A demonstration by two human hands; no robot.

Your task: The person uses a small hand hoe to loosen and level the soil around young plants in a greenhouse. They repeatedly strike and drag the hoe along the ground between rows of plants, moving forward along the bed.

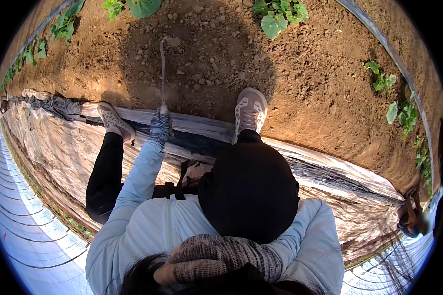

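My left hand, in a grey knitted glove, is closed round the near end of a thin rod-like tool. The tool reaches away from me over the brown soil, and its bent tip lies at the loose clods in my shadow. Close to my chest, my right hand wears a dark mottled glove with tan on the fingers. Its fingers lie together, pointing left, partly hidden by dark hair, so whether they hold anything cannot be seen. My right arm is folded beside my black-clad knee.
Leafy green seedlings grow along the bed beside thin hoses. My shoes are at the bed's near edge, by wrinkled plastic sheeting. Another person is at the far right. Ribbed greenhouse film curves behind.
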